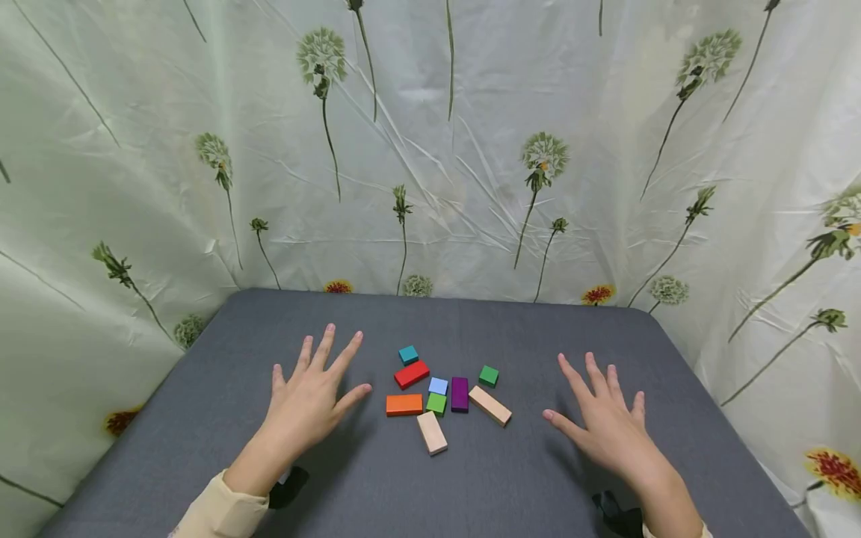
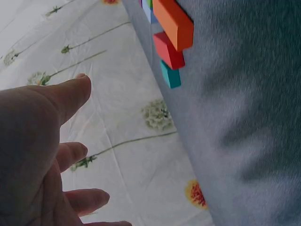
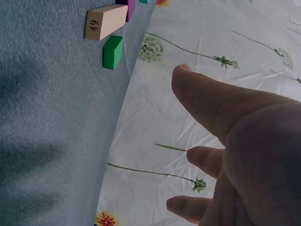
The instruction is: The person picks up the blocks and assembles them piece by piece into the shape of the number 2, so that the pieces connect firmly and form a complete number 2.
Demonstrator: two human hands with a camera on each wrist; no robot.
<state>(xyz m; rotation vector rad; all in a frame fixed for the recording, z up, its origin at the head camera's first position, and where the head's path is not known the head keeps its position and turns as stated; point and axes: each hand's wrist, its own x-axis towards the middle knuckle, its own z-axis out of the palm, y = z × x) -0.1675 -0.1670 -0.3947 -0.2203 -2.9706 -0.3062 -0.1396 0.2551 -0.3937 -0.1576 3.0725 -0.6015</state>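
Several coloured wooden blocks lie loosely grouped mid-table in the head view. On the left side are a teal block [image 1: 408, 355], a red block [image 1: 412, 374] and an orange block [image 1: 404, 405]. A light blue block [image 1: 439, 385] touches a light green block [image 1: 436, 404], and a purple block [image 1: 460, 394] lies beside them. Two plain wood blocks sit nearer the front and right, one [image 1: 432, 433] and another [image 1: 490, 406] marked 49 in the right wrist view, near a green block [image 1: 489, 376]. My left hand [image 1: 309, 400] hovers left of them, fingers spread; my right hand [image 1: 608, 418] hovers right, likewise spread, holding nothing.
A dark grey cloth covers the table [image 1: 511, 486]. Behind it and along both sides hangs a pale curtain [image 1: 464, 179] printed with dandelions and flowers. Dark straps [image 1: 288, 489] show at both wrists, below the cream left sleeve [image 1: 222, 508] and the right hand.
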